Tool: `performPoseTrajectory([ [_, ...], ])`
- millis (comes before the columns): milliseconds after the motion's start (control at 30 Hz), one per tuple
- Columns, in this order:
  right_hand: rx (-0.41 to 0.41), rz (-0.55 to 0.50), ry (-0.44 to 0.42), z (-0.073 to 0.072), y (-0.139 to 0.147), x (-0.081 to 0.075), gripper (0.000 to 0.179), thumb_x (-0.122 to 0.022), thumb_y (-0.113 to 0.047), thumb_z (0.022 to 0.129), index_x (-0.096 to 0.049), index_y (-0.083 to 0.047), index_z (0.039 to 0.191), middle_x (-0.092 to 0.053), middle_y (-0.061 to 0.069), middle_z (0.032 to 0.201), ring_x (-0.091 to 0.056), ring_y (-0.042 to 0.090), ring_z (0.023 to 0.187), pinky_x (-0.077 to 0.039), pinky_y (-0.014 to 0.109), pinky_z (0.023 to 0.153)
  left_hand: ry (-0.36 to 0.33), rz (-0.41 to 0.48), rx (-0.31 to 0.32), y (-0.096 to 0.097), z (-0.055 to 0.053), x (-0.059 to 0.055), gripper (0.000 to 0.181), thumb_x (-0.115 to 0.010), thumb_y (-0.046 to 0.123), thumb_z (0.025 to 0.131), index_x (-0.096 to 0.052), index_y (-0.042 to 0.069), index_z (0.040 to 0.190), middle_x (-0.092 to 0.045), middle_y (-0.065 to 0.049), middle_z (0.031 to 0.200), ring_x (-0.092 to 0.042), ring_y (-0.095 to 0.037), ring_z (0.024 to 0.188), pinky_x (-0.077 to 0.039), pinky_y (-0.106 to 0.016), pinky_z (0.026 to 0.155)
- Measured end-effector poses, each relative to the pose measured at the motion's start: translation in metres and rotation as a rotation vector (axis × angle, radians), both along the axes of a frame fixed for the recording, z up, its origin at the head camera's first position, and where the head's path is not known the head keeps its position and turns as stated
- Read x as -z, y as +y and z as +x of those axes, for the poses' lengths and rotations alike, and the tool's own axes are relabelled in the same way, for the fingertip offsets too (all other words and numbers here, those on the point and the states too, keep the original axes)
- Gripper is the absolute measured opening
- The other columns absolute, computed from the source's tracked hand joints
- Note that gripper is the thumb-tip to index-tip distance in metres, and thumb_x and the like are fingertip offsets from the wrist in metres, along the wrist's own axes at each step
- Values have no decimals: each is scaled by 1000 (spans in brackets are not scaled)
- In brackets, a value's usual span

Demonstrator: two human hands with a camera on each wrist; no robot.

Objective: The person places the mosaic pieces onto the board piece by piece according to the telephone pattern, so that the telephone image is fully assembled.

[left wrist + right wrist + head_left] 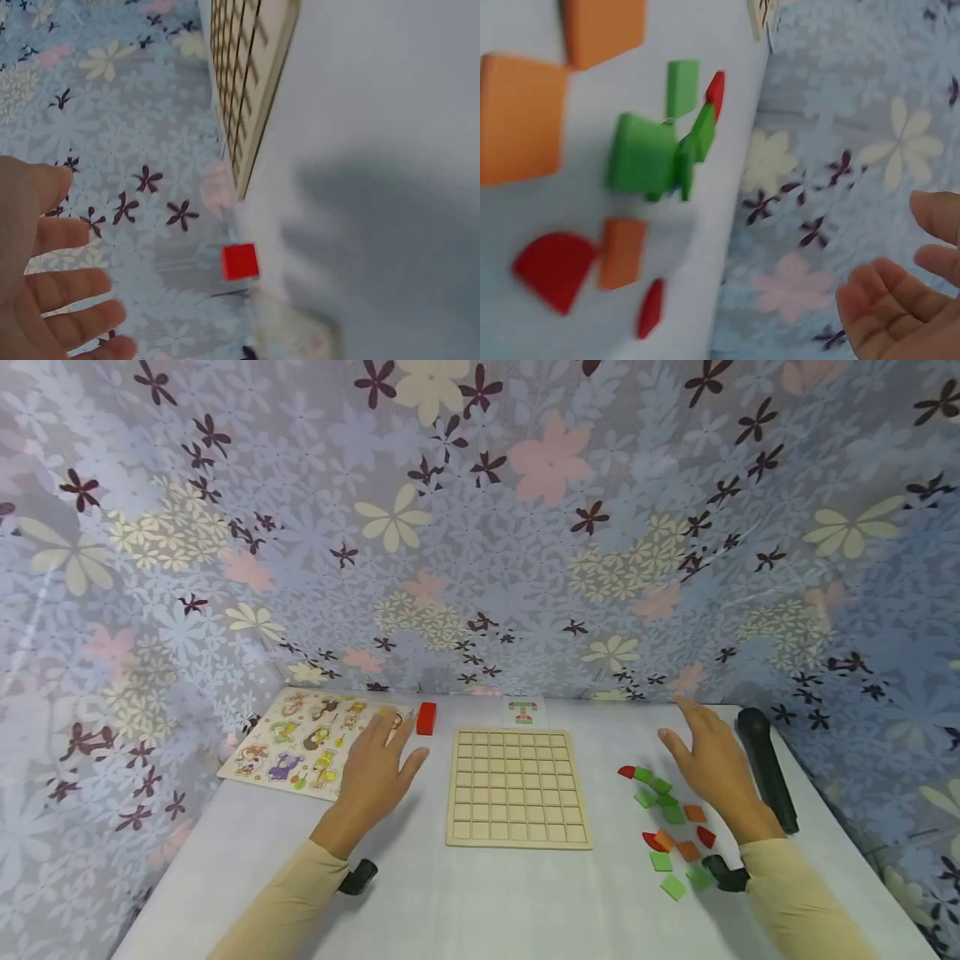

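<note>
both hands empty, fingers loosely extended: left hand near the puzzle, right hand near the pieces, which lie scattered right of the grid. overlapping pieces are probably best pinched singly, by their edges.

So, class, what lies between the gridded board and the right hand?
In the head view, a red piece and green pieces lie between the gridded board and the right hand.

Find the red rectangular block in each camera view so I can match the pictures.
Head: the red rectangular block is left of centre, just right of the animal puzzle board.
Left wrist: below centre, beneath the wooden grid board.
Right wrist: not in it.
All views share the flowered cloth.
</note>
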State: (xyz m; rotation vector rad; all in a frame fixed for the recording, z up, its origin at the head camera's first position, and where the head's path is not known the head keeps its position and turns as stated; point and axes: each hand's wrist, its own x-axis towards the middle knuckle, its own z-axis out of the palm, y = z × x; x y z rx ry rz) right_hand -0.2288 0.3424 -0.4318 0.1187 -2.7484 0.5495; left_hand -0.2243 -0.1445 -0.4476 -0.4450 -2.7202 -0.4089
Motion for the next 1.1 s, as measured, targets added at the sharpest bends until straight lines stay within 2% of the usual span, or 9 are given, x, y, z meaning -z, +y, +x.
performPoseTrajectory([
  [67,28,-119,-53,2,15,6,67,-56,-36,106,-32,-1,158,-46,36,144,-48,56,127,-44,70,94,-28,18,49,0,9,5,52,-62,38,102,-58,9,144,-51,-22,151,-47,-42,140,-42,-58,110],
  [167,72,-255,-143,6,35,17,67,-56,-38,105,-36,1,155,-54,34,136,-60,52,114,-56,59,81,-73,20,100,0,20,14,44,-65,35,100,-66,9,136,-59,-18,143,-56,-38,131,-48,-54,105],
  [267,82,-297,-230,11,48,27,65,-58,-38,104,-41,4,151,-57,32,133,-64,47,109,-58,48,73,-92,7,115,0,25,20,41,-66,33,100,-68,10,134,-61,-17,141,-57,-37,130,-48,-53,106],
  [367,82,-266,-277,15,51,36,59,-64,-31,101,-48,5,146,-61,31,128,-65,44,105,-58,45,73,-96,-8,103,0,26,24,41,-66,32,99,-67,10,134,-62,-18,140,-58,-39,130,-47,-53,107],
  [533,61,-216,-366,21,45,46,51,-69,-22,97,-55,4,139,-63,29,124,-66,40,102,-57,50,78,-92,-43,80,3,26,29,44,-67,34,98,-66,10,135,-62,-19,139,-58,-41,129,-47,-55,106],
  [700,12,-192,-496,29,42,52,46,-73,-19,93,-60,3,132,-65,21,114,-64,29,92,-56,36,70,-147,-75,119,9,29,38,48,-68,36,97,-65,11,137,-60,-20,141,-55,-42,131,-47,-58,104],
  [833,-3,-169,-498,32,39,57,41,-77,-16,89,-66,1,125,-67,16,109,-63,31,96,-54,33,67,-192,-111,156,12,31,44,51,-69,38,96,-63,12,139,-57,-19,144,-53,-42,134,-47,-59,104],
  [1100,-6,-144,-518,27,39,62,42,-79,-18,87,-68,0,124,-67,14,108,-59,30,96,-54,39,74,-206,-133,173,15,32,50,55,-70,39,96,-59,14,143,-55,-20,147,-51,-43,135,-47,-60,103],
])
